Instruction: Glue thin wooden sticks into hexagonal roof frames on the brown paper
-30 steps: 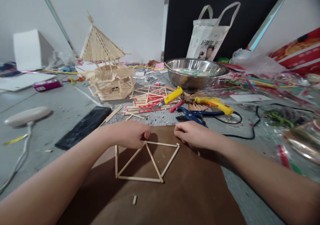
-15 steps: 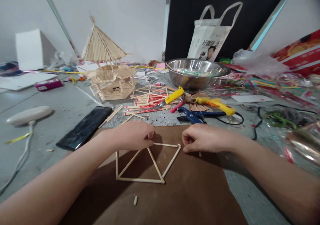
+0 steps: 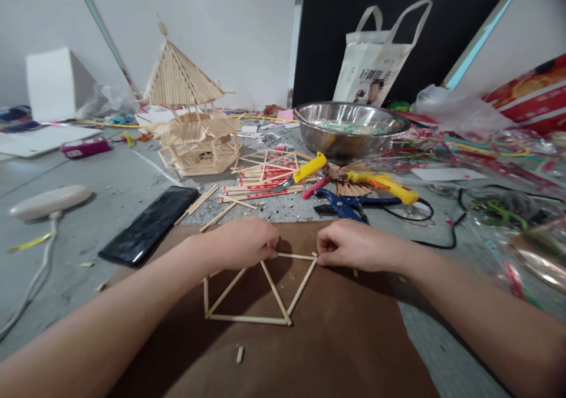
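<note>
Left hand (image 3: 252, 243), fingers curled, over top edge of wooden-stick frame (image 3: 247, 319); right hand (image 3: 347, 244) curled at right corner; grips unclear.

our left hand (image 3: 250, 242) over far edge of stick frame (image 3: 247, 319), right hand (image 3: 347, 244) at its right corner; we see phone (image 3: 149, 226) at left, stick pagoda (image 3: 181, 79) beyond.
</note>
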`<action>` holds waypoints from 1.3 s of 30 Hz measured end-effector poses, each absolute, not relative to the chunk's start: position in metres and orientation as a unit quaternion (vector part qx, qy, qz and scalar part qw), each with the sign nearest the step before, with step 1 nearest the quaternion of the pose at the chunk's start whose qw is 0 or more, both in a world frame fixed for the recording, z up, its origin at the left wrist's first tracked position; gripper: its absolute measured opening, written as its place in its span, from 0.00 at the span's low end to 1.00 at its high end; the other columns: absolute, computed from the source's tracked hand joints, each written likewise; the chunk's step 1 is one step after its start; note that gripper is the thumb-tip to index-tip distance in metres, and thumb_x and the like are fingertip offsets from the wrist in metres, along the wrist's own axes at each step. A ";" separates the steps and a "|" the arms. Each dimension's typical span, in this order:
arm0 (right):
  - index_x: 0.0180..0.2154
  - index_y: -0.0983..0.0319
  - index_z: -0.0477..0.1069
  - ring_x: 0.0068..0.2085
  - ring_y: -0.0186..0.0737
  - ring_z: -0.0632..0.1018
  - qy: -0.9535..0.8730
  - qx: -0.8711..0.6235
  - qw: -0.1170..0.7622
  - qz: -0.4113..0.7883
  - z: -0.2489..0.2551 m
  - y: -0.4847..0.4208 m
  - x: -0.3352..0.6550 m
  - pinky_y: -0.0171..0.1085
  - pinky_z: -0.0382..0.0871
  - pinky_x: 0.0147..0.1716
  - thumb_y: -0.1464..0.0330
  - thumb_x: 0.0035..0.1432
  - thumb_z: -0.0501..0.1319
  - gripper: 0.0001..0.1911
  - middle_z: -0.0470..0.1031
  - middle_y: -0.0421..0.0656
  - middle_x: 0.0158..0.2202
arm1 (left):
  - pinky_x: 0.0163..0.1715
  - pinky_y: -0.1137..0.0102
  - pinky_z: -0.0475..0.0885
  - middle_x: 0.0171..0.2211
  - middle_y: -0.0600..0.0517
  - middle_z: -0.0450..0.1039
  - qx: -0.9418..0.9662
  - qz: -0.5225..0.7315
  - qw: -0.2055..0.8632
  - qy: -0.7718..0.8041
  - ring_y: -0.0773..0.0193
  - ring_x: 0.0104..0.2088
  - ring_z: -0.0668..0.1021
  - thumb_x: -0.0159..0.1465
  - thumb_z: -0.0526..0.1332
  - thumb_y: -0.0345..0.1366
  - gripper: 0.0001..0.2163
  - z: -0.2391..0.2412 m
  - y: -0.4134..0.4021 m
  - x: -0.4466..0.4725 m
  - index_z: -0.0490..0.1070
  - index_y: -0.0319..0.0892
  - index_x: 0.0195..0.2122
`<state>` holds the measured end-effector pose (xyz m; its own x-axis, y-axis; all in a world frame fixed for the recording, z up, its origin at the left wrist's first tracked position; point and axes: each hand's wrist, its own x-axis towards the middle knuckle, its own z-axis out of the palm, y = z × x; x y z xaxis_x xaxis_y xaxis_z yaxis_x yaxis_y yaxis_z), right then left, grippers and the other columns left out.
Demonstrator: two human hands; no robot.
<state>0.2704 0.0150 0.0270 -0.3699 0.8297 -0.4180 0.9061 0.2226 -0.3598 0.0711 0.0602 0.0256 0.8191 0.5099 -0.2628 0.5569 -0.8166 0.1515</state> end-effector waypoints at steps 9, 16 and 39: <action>0.23 0.62 0.68 0.20 0.28 0.66 0.795 0.542 0.046 -0.268 0.023 0.016 0.272 0.28 0.51 0.18 0.63 0.45 0.54 0.09 0.68 0.38 0.19 | 0.27 0.72 0.62 0.28 0.52 0.70 0.950 -0.100 0.103 0.278 0.65 0.29 0.70 0.55 0.52 0.36 0.07 0.019 0.063 0.070 0.67 0.42 0.28; 0.24 0.63 0.68 0.19 0.28 0.66 0.788 0.544 0.045 -0.284 0.023 0.016 0.272 0.28 0.52 0.17 0.63 0.46 0.54 0.10 0.68 0.38 0.20 | 0.27 0.72 0.61 0.28 0.52 0.71 0.952 -0.101 0.097 0.273 0.65 0.29 0.70 0.55 0.52 0.35 0.07 0.020 0.062 0.071 0.67 0.42 0.27; 0.24 0.64 0.69 0.20 0.28 0.66 0.782 0.551 0.050 -0.286 0.027 0.016 0.269 0.28 0.52 0.17 0.64 0.46 0.55 0.10 0.69 0.39 0.20 | 0.26 0.75 0.61 0.27 0.54 0.70 0.957 -0.082 0.120 0.251 0.68 0.27 0.70 0.54 0.53 0.32 0.05 0.022 0.064 0.071 0.68 0.42 0.27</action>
<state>0.2693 0.0157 0.0269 -0.3881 0.8334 -0.3934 0.8904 0.2290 -0.3933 0.0708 0.0636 0.0223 0.8608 0.4606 -0.2166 0.4998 -0.8455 0.1881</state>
